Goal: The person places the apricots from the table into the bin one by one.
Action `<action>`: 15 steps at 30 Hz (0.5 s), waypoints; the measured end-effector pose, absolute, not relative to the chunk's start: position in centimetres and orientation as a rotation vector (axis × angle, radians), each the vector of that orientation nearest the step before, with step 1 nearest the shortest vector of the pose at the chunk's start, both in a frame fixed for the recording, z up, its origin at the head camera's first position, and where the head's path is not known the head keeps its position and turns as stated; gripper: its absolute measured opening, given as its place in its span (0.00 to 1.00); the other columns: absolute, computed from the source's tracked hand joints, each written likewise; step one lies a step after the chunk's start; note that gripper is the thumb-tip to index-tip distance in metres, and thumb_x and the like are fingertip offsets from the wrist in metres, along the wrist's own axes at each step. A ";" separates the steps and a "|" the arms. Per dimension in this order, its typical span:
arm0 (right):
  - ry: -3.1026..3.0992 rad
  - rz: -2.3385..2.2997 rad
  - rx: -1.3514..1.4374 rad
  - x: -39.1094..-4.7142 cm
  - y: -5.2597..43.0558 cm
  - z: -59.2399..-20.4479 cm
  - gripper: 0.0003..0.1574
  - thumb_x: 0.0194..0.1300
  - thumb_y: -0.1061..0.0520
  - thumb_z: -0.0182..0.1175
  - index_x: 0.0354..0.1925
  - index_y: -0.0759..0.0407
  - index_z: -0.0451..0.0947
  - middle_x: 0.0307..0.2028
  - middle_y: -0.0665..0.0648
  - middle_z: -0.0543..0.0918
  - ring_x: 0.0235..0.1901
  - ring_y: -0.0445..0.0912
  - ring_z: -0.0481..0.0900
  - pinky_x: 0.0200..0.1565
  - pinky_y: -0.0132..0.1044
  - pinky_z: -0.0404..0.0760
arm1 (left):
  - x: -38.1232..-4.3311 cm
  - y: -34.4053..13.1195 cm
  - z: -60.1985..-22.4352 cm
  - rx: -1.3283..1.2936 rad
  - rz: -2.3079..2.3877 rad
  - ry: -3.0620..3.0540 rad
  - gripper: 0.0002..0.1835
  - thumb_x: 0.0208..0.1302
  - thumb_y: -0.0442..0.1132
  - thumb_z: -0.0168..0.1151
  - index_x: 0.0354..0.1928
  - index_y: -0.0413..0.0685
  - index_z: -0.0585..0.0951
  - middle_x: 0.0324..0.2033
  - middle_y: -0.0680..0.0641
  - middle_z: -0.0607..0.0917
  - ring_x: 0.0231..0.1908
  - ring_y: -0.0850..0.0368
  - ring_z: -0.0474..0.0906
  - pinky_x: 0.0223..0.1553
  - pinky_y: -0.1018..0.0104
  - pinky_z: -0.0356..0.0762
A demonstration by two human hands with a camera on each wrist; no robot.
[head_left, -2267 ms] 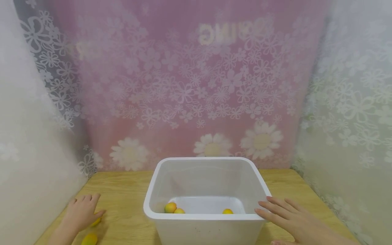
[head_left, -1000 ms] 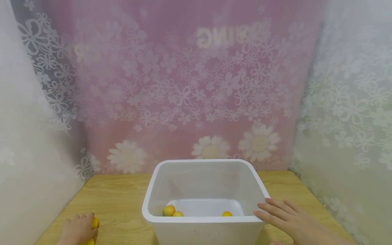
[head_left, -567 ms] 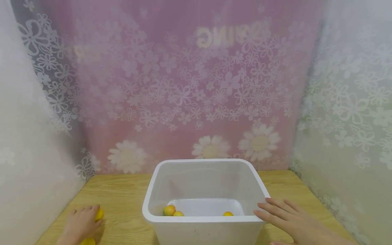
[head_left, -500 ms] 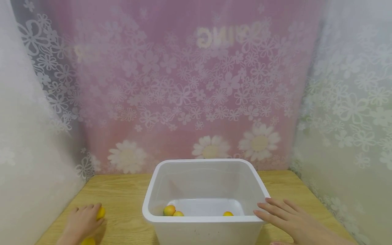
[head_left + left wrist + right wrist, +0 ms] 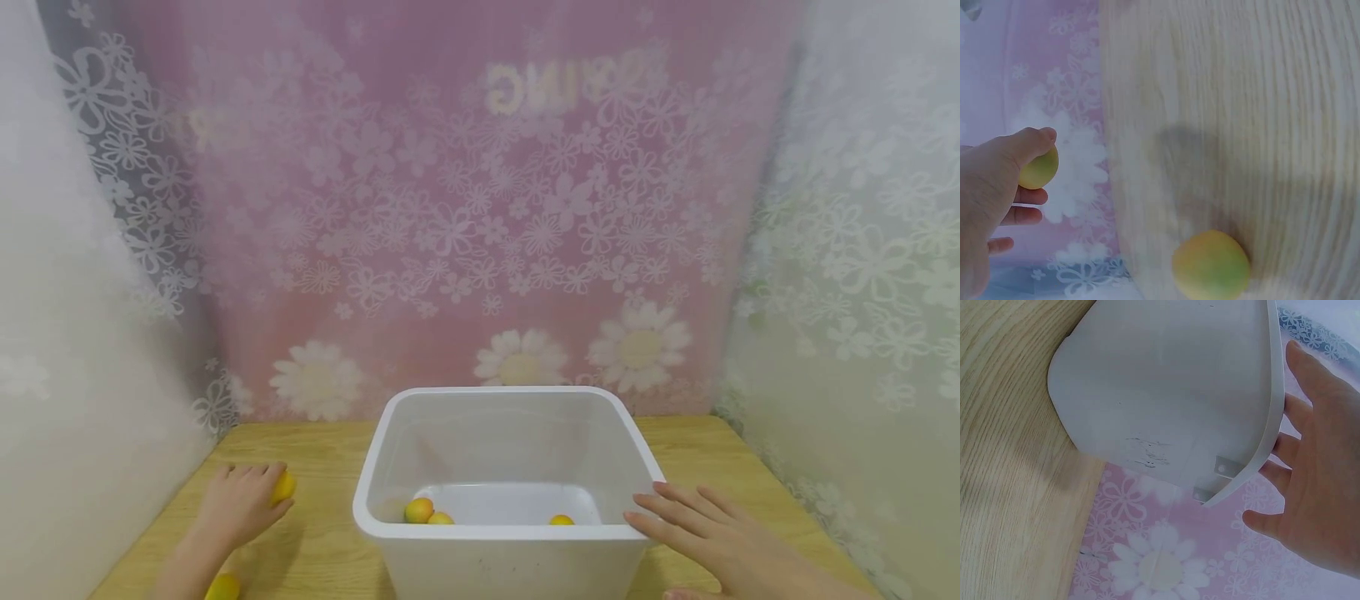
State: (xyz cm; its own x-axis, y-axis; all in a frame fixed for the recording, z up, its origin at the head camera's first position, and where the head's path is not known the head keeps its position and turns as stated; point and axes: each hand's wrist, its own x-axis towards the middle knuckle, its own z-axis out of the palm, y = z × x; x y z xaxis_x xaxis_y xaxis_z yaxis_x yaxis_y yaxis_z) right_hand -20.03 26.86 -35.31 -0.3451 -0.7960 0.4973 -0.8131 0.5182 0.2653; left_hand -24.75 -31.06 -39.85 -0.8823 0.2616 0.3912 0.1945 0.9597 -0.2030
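Note:
My left hand [image 5: 238, 504] pinches a small yellow mango-like fruit [image 5: 283, 487] between thumb and fingers, held up over the table left of the bin. In the left wrist view this fruit [image 5: 1039, 169] looks yellow-green, partly covered by the thumb. A second such fruit [image 5: 223, 587] lies on the table below my left forearm. My right hand [image 5: 708, 533] has its fingers spread, fingertips at the right rim of the white plastic bin [image 5: 517, 531]. Inside the bin are a red-yellow fruit [image 5: 418, 510], another beside it [image 5: 441, 518] and one further right [image 5: 561, 520], their lower parts hidden by the front wall.
The bin stands on a wood-grain table [image 5: 315, 450]. A pink floral curtain [image 5: 465, 208] hangs behind, with pale flowered sheets [image 5: 862, 292] along both sides.
My left hand, low by the two fruits earlier, has risen and moved right and away from me with one of them. The other fruit stays on the table. My right hand keeps its place.

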 end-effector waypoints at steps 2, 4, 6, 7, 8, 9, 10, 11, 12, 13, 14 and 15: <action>-2.189 0.042 1.307 -20.0 26.9 -35.3 0.44 0.55 0.36 0.62 0.65 0.52 0.65 0.61 0.49 0.69 0.68 0.38 0.49 0.66 0.30 0.33 | -24.8 -30.5 -39.4 -0.352 0.232 -2.650 0.25 0.46 0.52 0.70 0.42 0.43 0.78 0.32 0.45 0.83 0.35 0.43 0.78 0.42 0.39 0.69; -2.199 0.046 1.304 -20.0 26.8 -35.3 0.43 0.55 0.37 0.62 0.64 0.52 0.65 0.61 0.49 0.70 0.68 0.38 0.48 0.66 0.29 0.33 | -24.9 -30.0 -38.9 -0.378 0.241 -2.614 0.25 0.45 0.52 0.71 0.41 0.43 0.79 0.31 0.45 0.83 0.35 0.44 0.79 0.41 0.40 0.70; -2.205 0.041 1.299 -19.9 26.8 -35.3 0.43 0.55 0.37 0.62 0.65 0.52 0.65 0.61 0.49 0.70 0.68 0.38 0.48 0.65 0.29 0.33 | -25.0 -29.5 -38.3 -0.404 0.254 -2.580 0.25 0.44 0.52 0.71 0.39 0.43 0.79 0.30 0.45 0.83 0.34 0.44 0.79 0.41 0.41 0.71; -2.208 0.038 1.297 -19.9 26.8 -35.3 0.43 0.55 0.37 0.62 0.65 0.52 0.65 0.61 0.49 0.70 0.68 0.38 0.48 0.65 0.29 0.33 | -25.0 -29.3 -38.0 -0.422 0.257 -2.558 0.24 0.43 0.52 0.72 0.38 0.43 0.79 0.29 0.45 0.83 0.32 0.45 0.79 0.40 0.41 0.71; -2.209 0.036 1.296 -19.9 26.8 -35.2 0.43 0.55 0.37 0.62 0.64 0.52 0.65 0.61 0.49 0.70 0.68 0.38 0.48 0.65 0.29 0.33 | -25.1 -29.1 -37.6 -0.436 0.260 -2.537 0.24 0.42 0.51 0.72 0.37 0.43 0.79 0.28 0.46 0.82 0.31 0.46 0.78 0.39 0.42 0.72; -2.209 0.039 1.297 -19.8 26.7 -35.2 0.44 0.55 0.37 0.62 0.65 0.52 0.65 0.61 0.49 0.70 0.68 0.38 0.48 0.65 0.29 0.33 | -25.1 -29.0 -37.3 -0.451 0.265 -2.518 0.24 0.41 0.51 0.73 0.37 0.44 0.78 0.27 0.46 0.82 0.29 0.46 0.78 0.38 0.43 0.72; -2.210 0.043 1.299 -19.8 26.7 -35.2 0.44 0.54 0.37 0.62 0.65 0.52 0.65 0.61 0.49 0.70 0.68 0.38 0.48 0.65 0.29 0.33 | -25.1 -28.8 -36.9 -0.464 0.269 -2.503 0.24 0.41 0.51 0.73 0.36 0.44 0.78 0.26 0.47 0.82 0.28 0.47 0.78 0.38 0.44 0.73; -2.208 0.041 1.300 -19.8 26.7 -35.2 0.44 0.54 0.36 0.62 0.65 0.52 0.65 0.61 0.50 0.70 0.68 0.38 0.48 0.66 0.29 0.33 | -25.1 -28.6 -36.5 -0.478 0.267 -2.485 0.24 0.40 0.51 0.74 0.36 0.44 0.78 0.26 0.47 0.82 0.28 0.47 0.78 0.38 0.44 0.73; -2.212 0.047 1.299 -19.8 26.7 -35.1 0.44 0.54 0.37 0.62 0.65 0.52 0.65 0.61 0.50 0.69 0.68 0.38 0.48 0.66 0.29 0.33 | -25.1 -28.4 -36.1 -0.492 0.266 -2.472 0.23 0.40 0.51 0.74 0.35 0.44 0.78 0.26 0.47 0.82 0.28 0.47 0.78 0.38 0.44 0.73; -2.213 0.053 1.300 -19.8 26.6 -35.1 0.44 0.54 0.37 0.63 0.64 0.52 0.66 0.61 0.50 0.69 0.68 0.38 0.48 0.66 0.29 0.33 | -25.1 -28.1 -35.8 -0.502 0.264 -2.463 0.23 0.40 0.50 0.74 0.35 0.44 0.78 0.26 0.46 0.82 0.28 0.47 0.78 0.38 0.44 0.73; -2.213 0.057 1.302 -19.9 26.7 -35.0 0.44 0.54 0.37 0.63 0.64 0.53 0.66 0.61 0.50 0.69 0.68 0.38 0.48 0.66 0.29 0.33 | -25.2 -27.9 -35.4 -0.511 0.261 -2.457 0.23 0.40 0.50 0.73 0.35 0.44 0.78 0.27 0.46 0.82 0.29 0.47 0.78 0.39 0.45 0.73; -2.215 0.058 1.302 -19.9 26.7 -35.0 0.44 0.54 0.37 0.63 0.64 0.53 0.66 0.61 0.50 0.70 0.68 0.38 0.47 0.66 0.29 0.33 | -25.2 -27.6 -35.1 -0.521 0.256 -2.449 0.23 0.41 0.50 0.73 0.35 0.44 0.78 0.28 0.46 0.82 0.30 0.46 0.78 0.39 0.45 0.72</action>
State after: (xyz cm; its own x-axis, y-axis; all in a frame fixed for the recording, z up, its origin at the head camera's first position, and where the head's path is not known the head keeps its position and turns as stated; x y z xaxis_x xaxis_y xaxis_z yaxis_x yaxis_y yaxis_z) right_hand -19.87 26.66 -35.01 -0.3686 -0.7915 0.4876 -0.8160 0.5267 0.2381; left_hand -25.17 -27.63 -35.10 -0.7335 0.4245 0.5309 0.3055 0.9036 -0.3003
